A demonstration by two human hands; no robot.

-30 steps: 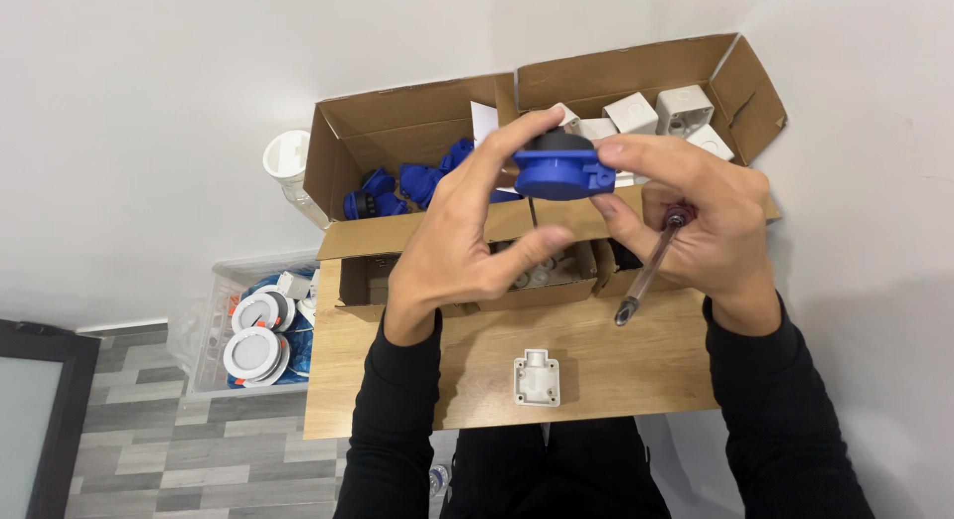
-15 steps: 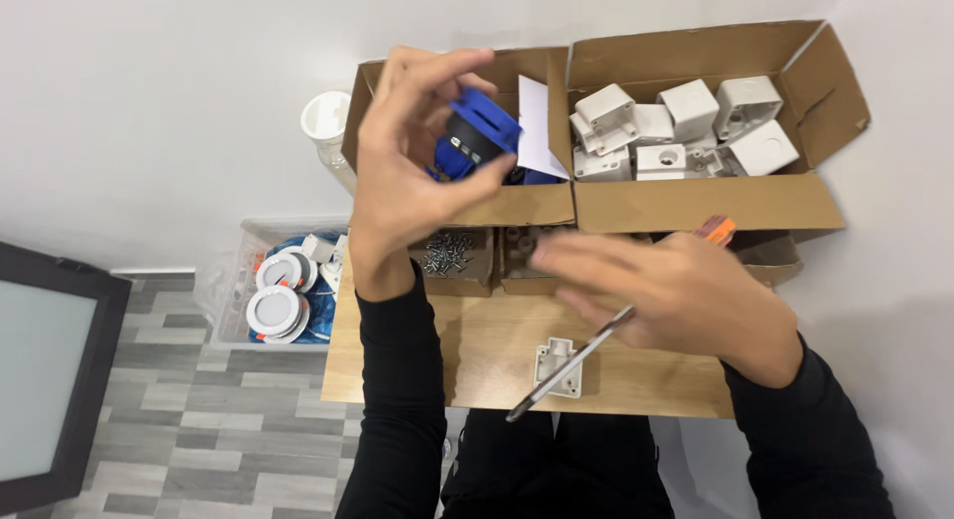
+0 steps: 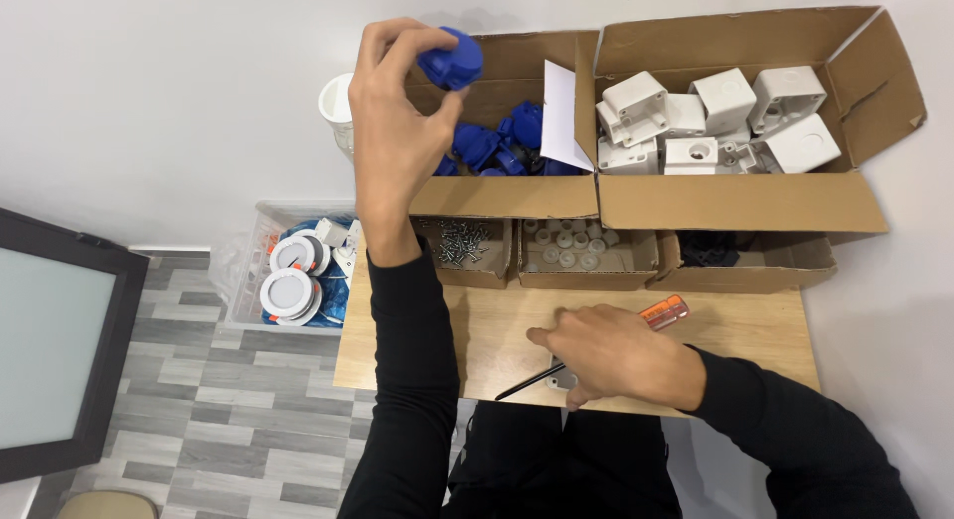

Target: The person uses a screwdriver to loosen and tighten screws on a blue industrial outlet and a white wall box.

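Observation:
My left hand point(image 3: 397, 122) is raised and grips a round blue plastic part point(image 3: 452, 60) by the fingertips, over the back left corner of the cardboard box of blue parts point(image 3: 497, 147). My right hand point(image 3: 611, 355) rests low on the wooden table point(image 3: 755, 330) and holds a screwdriver point(image 3: 664, 312) with an orange handle. Its dark shaft points left towards the table's front edge. A small white fitting point(image 3: 564, 380) lies mostly hidden under this hand.
A second big cardboard box point(image 3: 735, 203) holds several white junction boxes. Three small boxes in front hold screws point(image 3: 459, 239), white caps point(image 3: 566, 246) and dark items point(image 3: 711, 249). A clear bin of round white lamps point(image 3: 293, 281) stands on the floor at left, beside a dark-framed panel point(image 3: 60, 350).
My left hand has carried the blue part up and left, away from the right hand, over the blue-parts box. My right hand has dropped to the table with the screwdriver, onto the white fitting.

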